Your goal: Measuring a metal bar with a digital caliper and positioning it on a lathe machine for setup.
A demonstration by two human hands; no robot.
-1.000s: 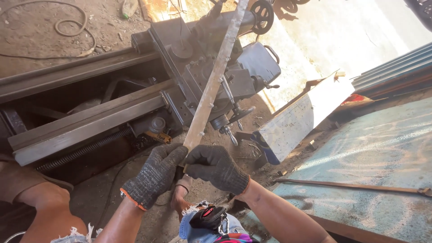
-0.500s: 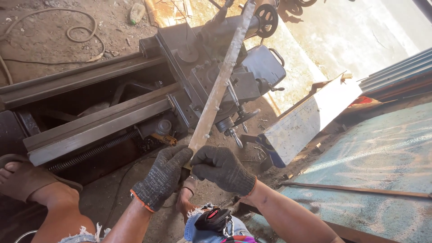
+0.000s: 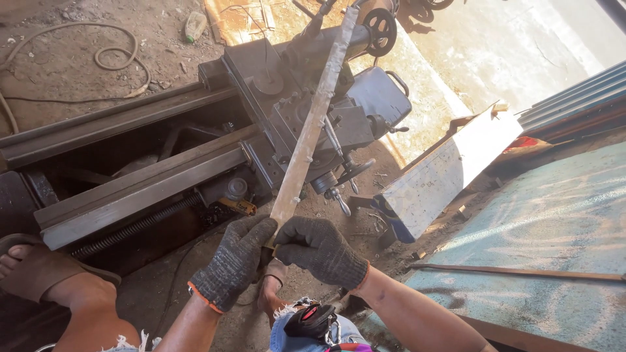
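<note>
A long flat metal bar [image 3: 313, 124], pale and rust-streaked, slants from my hands up toward the top of the view. My left hand [image 3: 235, 261], in a dark knit glove with an orange cuff, grips its near end from the left. My right hand [image 3: 323, 251], gloved the same way, closes on that end from the right, touching the left hand. The bar crosses over the carriage of a grey lathe [image 3: 287, 104] lying below it.
The lathe's bed rails [image 3: 137, 189] and lead screw run left. A bent metal sheet [image 3: 443, 173] stands right of it, next to a teal painted panel [image 3: 561, 234]. My sandalled foot [image 3: 32, 267] rests at lower left. A hose [image 3: 98, 52] curls on the dirt.
The view has shifted, so the lathe and bar sit slightly lower and to the right. Both hands keep their grip on the bar's near end. My sandalled foot has come into view at left.
</note>
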